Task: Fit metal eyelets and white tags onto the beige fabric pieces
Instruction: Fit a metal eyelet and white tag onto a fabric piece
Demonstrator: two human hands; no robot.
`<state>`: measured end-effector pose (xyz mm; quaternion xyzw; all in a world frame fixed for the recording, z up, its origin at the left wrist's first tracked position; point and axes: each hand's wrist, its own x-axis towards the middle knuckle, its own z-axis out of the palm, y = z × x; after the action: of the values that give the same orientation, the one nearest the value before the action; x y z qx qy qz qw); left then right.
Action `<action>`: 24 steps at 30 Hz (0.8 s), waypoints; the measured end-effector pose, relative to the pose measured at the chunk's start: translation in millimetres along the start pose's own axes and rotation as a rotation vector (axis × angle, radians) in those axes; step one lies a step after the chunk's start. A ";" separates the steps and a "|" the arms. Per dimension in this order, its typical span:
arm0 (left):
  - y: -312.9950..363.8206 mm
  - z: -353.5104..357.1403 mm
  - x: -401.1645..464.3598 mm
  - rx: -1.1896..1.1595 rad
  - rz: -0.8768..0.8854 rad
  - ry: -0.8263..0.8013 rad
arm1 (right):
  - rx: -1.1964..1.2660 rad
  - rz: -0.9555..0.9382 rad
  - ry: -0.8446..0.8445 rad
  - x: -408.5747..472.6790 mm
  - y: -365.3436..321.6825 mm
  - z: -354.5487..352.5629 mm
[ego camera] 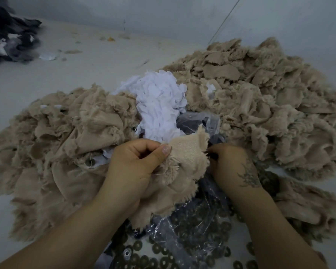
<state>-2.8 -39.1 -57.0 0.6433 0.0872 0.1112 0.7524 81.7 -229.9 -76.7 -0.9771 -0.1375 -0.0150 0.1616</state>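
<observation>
Your left hand (138, 162) pinches a beige fabric piece (184, 164) at frame centre, thumb clamped on its edge. Your right hand (231, 162) curls behind it; I cannot tell what it holds. Keep the cloth taut and seat the eyelet squarely.

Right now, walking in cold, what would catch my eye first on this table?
Probably the two bare hands at the centre: the left hand pinches a frayed beige fabric piece, while the right hand reaches behind its edge. Around them sprawl heaps of beige fabric pieces, with a bright mound of white tags in the middle. Nearest the viewer, dark metal rings lie scattered around crumpled clear plastic.
</observation>
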 end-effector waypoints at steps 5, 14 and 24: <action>-0.9 -4.0 1.8 -0.010 0.011 0.014 | -0.007 -0.060 0.019 -18.2 -10.1 -40.7; -2.9 -11.1 2.9 -0.030 -0.011 0.047 | -0.122 -0.264 -0.363 -30.6 -40.7 -27.9; -4.8 -9.3 3.7 -0.032 -0.013 0.015 | -0.160 -0.272 -0.193 -17.9 -9.0 36.7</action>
<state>-1.6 -29.9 -63.1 0.6298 0.0952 0.1123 0.7627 61.4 -214.7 -110.0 -0.9562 -0.2815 0.0462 0.0658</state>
